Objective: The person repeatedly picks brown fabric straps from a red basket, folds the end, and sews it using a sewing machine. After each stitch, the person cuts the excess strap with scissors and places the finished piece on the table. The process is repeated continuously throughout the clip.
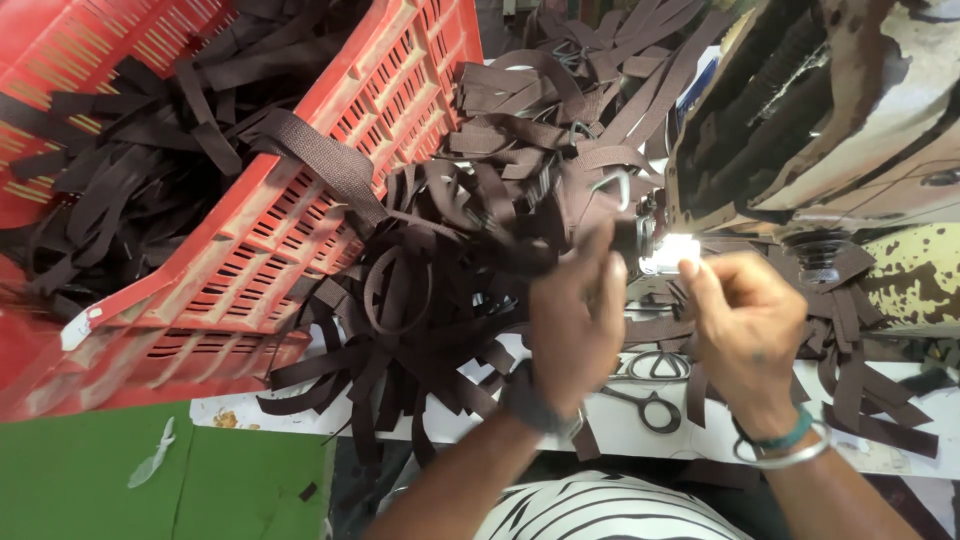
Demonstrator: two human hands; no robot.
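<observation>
— Both hands are up by the old sewing machine (800, 110). What do they hold?

— Left hand (575, 320) pinches a dark brown woven strap (600, 215) with a metal triangle ring (612, 185), right at the lit needle spot. Right hand (745, 320) pinches shut close to the bright light; I cannot tell what it grips.

— What could go wrong?

— I think fingers sit very near the needle and could get poked. Loose brown straps (420, 300) spilling from the red plastic crate (300, 220) could snag. Black scissors (645, 400) lie just under the hands.
</observation>
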